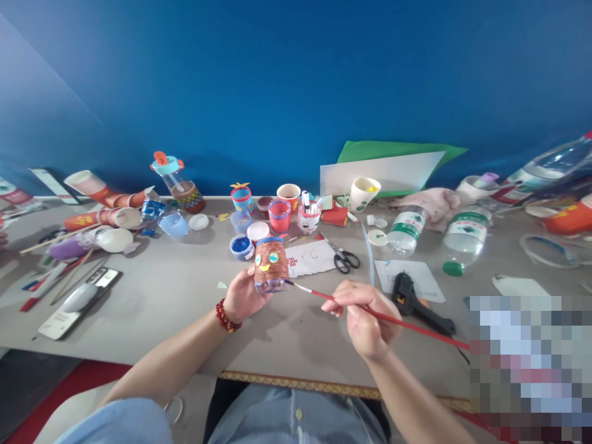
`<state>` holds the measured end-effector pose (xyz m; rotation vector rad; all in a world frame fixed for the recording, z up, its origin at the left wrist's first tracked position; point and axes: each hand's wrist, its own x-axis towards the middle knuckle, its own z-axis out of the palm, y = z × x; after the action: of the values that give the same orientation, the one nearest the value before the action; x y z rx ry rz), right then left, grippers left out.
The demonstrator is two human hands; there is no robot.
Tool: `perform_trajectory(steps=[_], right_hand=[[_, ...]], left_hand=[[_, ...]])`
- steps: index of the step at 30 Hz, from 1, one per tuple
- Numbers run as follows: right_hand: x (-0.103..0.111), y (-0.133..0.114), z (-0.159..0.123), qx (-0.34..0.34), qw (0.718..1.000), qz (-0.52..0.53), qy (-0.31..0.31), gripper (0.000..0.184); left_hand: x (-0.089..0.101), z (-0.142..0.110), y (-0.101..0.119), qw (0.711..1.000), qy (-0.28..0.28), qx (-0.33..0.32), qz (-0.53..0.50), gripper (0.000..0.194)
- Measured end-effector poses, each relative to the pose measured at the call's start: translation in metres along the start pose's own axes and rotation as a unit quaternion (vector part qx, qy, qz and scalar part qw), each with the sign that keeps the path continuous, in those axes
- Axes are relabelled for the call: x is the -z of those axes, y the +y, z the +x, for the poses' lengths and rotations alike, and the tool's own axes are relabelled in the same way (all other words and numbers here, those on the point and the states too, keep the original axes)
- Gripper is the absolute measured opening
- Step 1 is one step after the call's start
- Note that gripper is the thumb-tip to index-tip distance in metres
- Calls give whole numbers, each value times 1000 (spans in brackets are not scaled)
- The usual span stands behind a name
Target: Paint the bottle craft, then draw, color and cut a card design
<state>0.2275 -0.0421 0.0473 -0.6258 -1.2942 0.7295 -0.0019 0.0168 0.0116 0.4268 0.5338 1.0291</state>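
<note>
The left hand (245, 298) grips a brown jar (271, 266) above the tabletop (300, 336), long axis near vertical, blue rim uppermost, yellow-mouthed face towards the camera; the right hand (367, 317) pinches a red paintbrush (320, 294), bristles pointing left at the jar's lower edge; the green bottle label (407, 227) is too blurred to read

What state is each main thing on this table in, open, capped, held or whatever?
Painted jar: held in the left hand, lower end clear
Paintbrush: held in the right hand, tip at the jar's lower end
Blue paint pot: open
Scissors: lying on the table
Glue gun: lying down
Green-capped bottle: capped, lying down
Pen cup: upright, holding markers
</note>
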Motion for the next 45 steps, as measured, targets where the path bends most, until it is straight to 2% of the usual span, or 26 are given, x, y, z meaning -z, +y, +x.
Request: perform_trajectory(steps=[7, 11, 17, 20, 25, 30, 32, 35, 37, 40, 45], right_hand=[[5, 1, 1, -10, 999, -4, 32, 22], [2, 0, 1, -21, 1000, -8, 15, 20], [1, 1, -1, 14, 1000, -7, 11, 20], [2, 2, -1, -1, 1000, -9, 12, 21], [1, 1, 0, 20, 1000, -19, -9, 21], [0, 1, 0, 29, 1000, -10, 6, 22], [1, 2, -1, 17, 1000, -7, -5, 22], [1, 2, -1, 40, 999, -5, -24, 22], [1, 1, 1, 50, 999, -4, -5, 22], [0, -3, 7, 32, 998, -5, 56, 22], [-1, -9, 15, 32, 992, -10, 120, 20]], left_hand=[[2, 0, 2, 1000, 9, -5, 2, 33], [1, -1, 1, 1000, 2, -10, 1, 34], [1, 0, 0, 1000, 9, -10, -4, 39], [-1, 0, 0, 1000, 1, -11, -1, 41], [-2, 0, 2, 1000, -4, -18, -5, 33], [1, -1, 2, 1000, -8, -5, -7, 30], [2, 0, 1, 1000, -9, -14, -2, 31], [2, 1, -2, 999, -21, -26, 19, 37], [-1, 2, -3, 998, -43, -27, 46, 41], [-9, 1, -2, 990, -71, -48, 108, 48], [-17, -3, 1, 967, -74, -134, 205, 51]])
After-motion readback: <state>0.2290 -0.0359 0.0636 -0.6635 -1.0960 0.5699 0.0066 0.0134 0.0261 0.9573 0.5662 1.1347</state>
